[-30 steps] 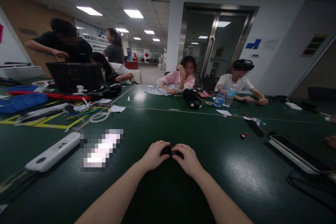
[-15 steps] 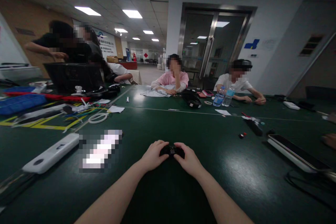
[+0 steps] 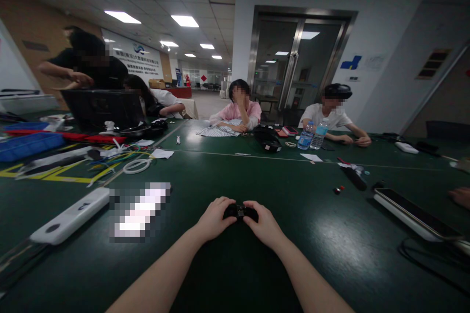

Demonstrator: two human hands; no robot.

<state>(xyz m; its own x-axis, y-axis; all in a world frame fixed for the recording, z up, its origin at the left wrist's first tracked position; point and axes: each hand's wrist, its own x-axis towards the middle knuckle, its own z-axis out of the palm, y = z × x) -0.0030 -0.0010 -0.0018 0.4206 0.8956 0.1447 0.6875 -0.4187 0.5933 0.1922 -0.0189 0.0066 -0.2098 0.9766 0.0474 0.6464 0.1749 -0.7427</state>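
Low over the green tabletop, both hands pinch the ends of a small black object (image 3: 240, 211) with a shiny metallic-looking middle; its exact kind is too dark and small to tell. Its left end sits between the thumb and fingers of my left hand (image 3: 216, 216). My right hand (image 3: 262, 222) grips the opposite end, thumb toward me. The fingers partly cover both ends. Whether the object touches the tabletop, I cannot tell.
At left lie a white power strip (image 3: 71, 216), a blurred-out bright rectangle (image 3: 141, 209), cables and a blue tray (image 3: 31, 147). A phone (image 3: 414, 211) on a white block is at right. Bottles (image 3: 305, 136) and seated people (image 3: 237, 110) are across the table (image 3: 205, 171).
My hands and the black object stay almost in place. At back left, the second standing person is no longer seen beside the one in black, and the wall sign shows more.
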